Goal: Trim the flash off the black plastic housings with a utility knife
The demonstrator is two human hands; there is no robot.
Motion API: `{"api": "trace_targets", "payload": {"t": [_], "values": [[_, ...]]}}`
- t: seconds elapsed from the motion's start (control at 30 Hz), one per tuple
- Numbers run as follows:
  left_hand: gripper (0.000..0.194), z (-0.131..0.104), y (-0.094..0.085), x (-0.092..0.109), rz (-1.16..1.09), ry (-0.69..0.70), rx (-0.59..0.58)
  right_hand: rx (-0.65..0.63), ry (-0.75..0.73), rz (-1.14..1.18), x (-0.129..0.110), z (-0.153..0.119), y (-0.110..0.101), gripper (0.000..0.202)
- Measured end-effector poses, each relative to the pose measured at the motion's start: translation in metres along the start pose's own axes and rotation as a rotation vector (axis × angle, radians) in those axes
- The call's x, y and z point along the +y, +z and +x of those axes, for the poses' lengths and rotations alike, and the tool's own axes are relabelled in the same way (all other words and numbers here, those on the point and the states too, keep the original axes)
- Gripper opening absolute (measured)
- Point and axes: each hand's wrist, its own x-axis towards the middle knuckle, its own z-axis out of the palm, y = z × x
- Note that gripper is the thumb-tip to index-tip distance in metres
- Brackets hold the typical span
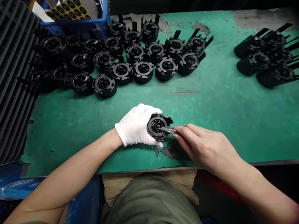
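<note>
My left hand (139,126), in a white glove, wraps round a black round plastic housing (154,126) above the front part of the green table. The housing's ringed face is turned up toward me, and a short tab sticks out at its upper right. In my bare right hand (201,143) a scalpel (171,130) is pinched between thumb and fingers. Its pointed blade lies over the middle of the housing's face; whether it touches the plastic I cannot tell.
Several similar black housings (143,71) stand in rows at the back left. More black housings (253,62) with long tabs stand at the right. A blue bin (98,26) holds a sheet of round stickers (68,11). A dark ribbed panel (16,77) borders the left side of the green table (221,99).
</note>
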Motion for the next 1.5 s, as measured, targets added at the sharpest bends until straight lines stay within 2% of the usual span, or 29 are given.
{"api": "trace_targets", "payload": {"t": [0.1, 0.33, 0.47, 0.77, 1.03, 1.27, 1.5], "values": [[0.068, 0.002, -0.003, 0.002, -0.020, -0.009, -0.025, -0.025, -0.015, 0.016, 0.000, 0.004, 0.001, 0.020], [0.078, -0.004, 0.006, -0.004, 0.013, 0.000, 0.042, -0.007, -0.085, 0.016, 0.007, 0.014, -0.003, 0.022], [0.081, -0.006, 0.008, -0.006, 0.014, -0.002, 0.058, -0.021, -0.063, 0.038, 0.007, 0.012, -0.002, 0.021], [0.083, -0.006, 0.013, -0.008, 0.020, 0.004, 0.048, -0.082, 0.011, -0.025, -0.017, 0.004, -0.010, 0.022], [0.085, -0.007, 0.015, -0.010, 0.021, 0.004, 0.059, -0.079, 0.044, -0.101, -0.032, 0.001, -0.013, 0.015], [0.085, -0.007, 0.015, -0.011, 0.005, 0.013, 0.053, -0.099, -0.143, -0.119, -0.010, 0.004, -0.018, 0.030], [0.084, -0.005, 0.012, -0.009, -0.035, -0.011, 0.021, -0.123, -0.358, -0.104, 0.024, 0.021, -0.021, 0.029]]}}
